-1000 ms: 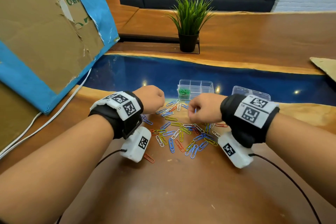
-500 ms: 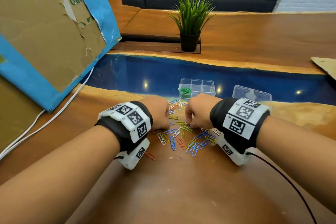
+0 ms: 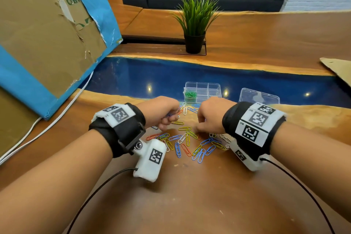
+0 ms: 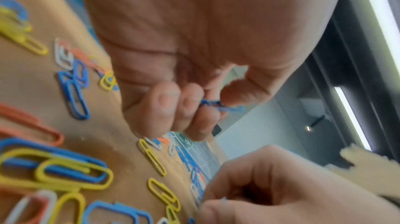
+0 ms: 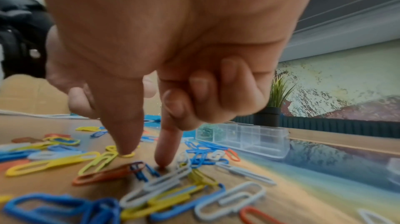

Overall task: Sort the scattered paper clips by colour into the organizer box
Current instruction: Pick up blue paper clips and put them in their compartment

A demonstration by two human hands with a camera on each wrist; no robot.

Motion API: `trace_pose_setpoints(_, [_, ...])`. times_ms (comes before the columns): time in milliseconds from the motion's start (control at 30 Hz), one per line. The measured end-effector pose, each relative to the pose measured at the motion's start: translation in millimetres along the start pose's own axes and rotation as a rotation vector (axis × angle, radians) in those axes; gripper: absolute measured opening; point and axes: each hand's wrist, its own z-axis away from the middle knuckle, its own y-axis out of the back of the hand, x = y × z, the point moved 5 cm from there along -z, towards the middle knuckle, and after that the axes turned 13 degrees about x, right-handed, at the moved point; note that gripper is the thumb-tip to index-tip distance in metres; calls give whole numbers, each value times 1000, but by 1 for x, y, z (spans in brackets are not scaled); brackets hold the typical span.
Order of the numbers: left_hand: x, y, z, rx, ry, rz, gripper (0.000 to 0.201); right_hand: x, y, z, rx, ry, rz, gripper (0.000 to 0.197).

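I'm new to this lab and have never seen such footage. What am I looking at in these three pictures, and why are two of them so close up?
No machine here: a person wears a camera on the head and one strapped to each wrist. The head view looks down on both hands over a wooden table. Coloured clips lie scattered on it; behind them stands a clear organizer box with green clips in one compartment. The close-ups are the wrist cameras, looking along the fingers. The left hand pinches a blue clip. The right hand points thumb and forefinger down into the pile, its other fingers curled; whether it grips a clip yet is unclear.
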Motion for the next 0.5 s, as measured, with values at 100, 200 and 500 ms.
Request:
trace_pose_setpoints(100, [-4, 2, 0, -45, 3, 175, 26, -4, -1, -4, -8, 10, 3, 31])
trace_pose_setpoints(200, [-6, 7, 4, -81, 5, 307, 8, -8, -2, -5, -26, 18, 15, 26])
trace_pose_setpoints(500, [-17, 32, -5, 113, -64, -19, 29, -2, -8, -6, -139, -22, -53, 29])
